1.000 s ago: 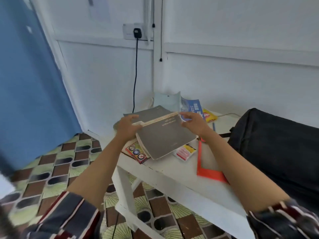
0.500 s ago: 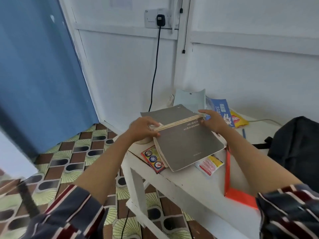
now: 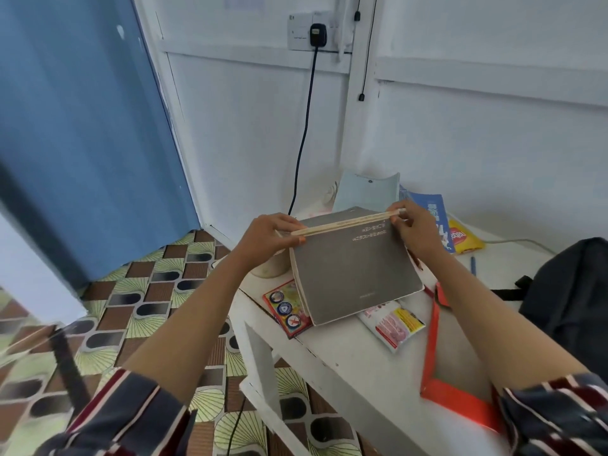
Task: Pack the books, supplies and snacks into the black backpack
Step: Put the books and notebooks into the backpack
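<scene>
I hold a stack of grey-covered books (image 3: 355,268) by its top edge above the white table (image 3: 345,357). My left hand (image 3: 268,236) grips the stack's left corner and my right hand (image 3: 414,230) grips its right corner. The black backpack (image 3: 572,291) lies at the table's right edge, partly cut off. A colourful booklet (image 3: 286,311) and a red-and-yellow snack packet (image 3: 394,324) lie under the stack's lower edge. A blue book (image 3: 434,218), a yellow snack packet (image 3: 464,238) and a pale blue book (image 3: 365,192) lie behind.
An orange set square (image 3: 434,353) lies on the table near my right forearm. A blue pen (image 3: 473,264) lies by the backpack strap. A round pale object (image 3: 269,268) sits under my left wrist. A black cable (image 3: 304,133) hangs from a wall socket. Patterned floor is at left.
The view has swung left and down, so the backpack slid toward the right edge. Both hands keep their grip on the grey books, which sit a little more upright.
</scene>
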The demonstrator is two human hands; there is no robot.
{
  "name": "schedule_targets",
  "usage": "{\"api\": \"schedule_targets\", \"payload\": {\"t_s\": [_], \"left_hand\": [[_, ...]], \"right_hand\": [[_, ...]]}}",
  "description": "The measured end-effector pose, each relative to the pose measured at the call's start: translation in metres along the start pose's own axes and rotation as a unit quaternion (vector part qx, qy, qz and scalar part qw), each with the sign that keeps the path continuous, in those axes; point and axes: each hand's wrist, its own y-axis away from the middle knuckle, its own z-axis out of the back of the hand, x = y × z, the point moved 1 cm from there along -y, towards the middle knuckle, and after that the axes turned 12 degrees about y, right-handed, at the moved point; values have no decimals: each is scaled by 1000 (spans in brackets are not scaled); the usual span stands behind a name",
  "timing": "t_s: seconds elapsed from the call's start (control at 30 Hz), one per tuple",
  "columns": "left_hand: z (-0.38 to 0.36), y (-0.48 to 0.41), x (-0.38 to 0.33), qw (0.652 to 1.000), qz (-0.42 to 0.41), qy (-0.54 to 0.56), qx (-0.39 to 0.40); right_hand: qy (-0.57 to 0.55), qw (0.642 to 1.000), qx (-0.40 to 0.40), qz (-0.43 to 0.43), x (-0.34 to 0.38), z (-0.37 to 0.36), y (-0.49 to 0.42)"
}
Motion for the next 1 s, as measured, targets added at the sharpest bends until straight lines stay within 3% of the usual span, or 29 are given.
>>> {"api": "schedule_targets", "payload": {"t_s": [0.27, 0.47, 0.73, 0.87, 1.0], "left_hand": [[3, -7, -25, 998, -55, 25, -33], [-1, -8, -55, 982, -116, 122, -91], [-10, -12, -79, 957, -158, 182, -160], [-19, -13, -87, 953, -167, 221, -121], [-31, -14, -88, 964, -129, 232, -2]], "right_hand": [[-58, 995, -78, 31, 16, 28, -6], [-148, 981, -106, 68, 37, 58, 1], [-270, 952, -143, 32, 59, 88, 17], [-280, 941, -191, 0, 66, 102, 26], [-345, 904, -244, -58, 65, 118, 38]]}}
